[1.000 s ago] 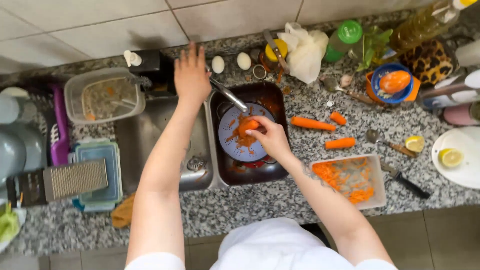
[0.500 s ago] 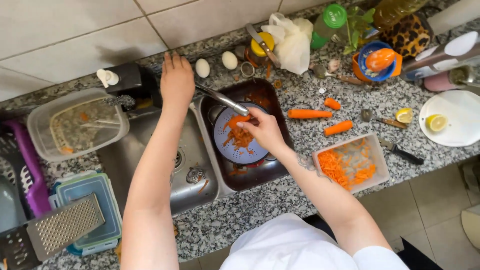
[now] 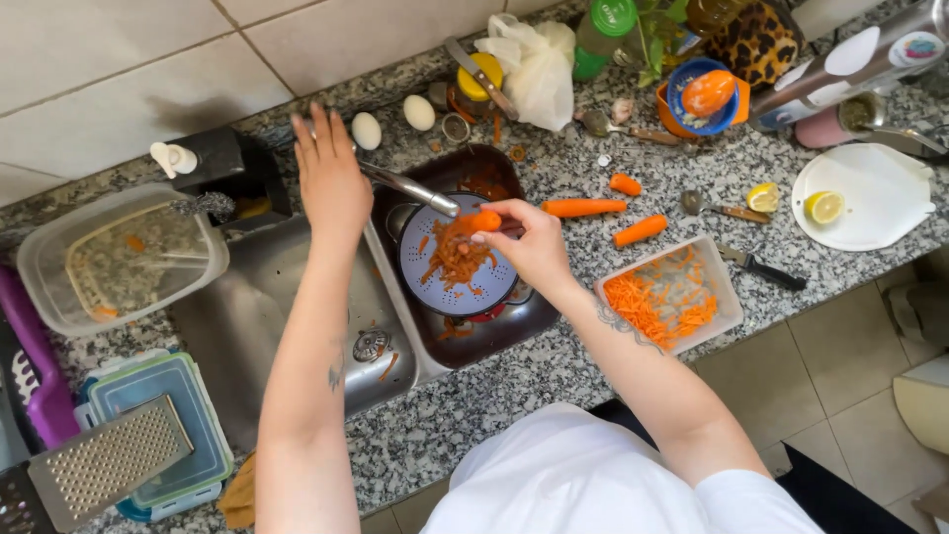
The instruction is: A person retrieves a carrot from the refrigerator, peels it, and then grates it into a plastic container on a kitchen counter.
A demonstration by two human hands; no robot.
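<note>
A white plastic bag (image 3: 537, 61) is lying crumpled at the upper middle of the frame. A green-capped bottle (image 3: 605, 30) is standing just right of it. No signs or screens are showing.

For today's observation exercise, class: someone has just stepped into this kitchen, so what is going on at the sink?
A person stands at a granite counter. The right hand holds a peeled orange carrot piece over a round pale-blue perforated strainer, which sits in the dark sink basin and carries orange carrot peelings. The left hand rests flat at the metal tap. More whole carrots lie on the counter beside a white rectangular tray of grated carrot.
</note>
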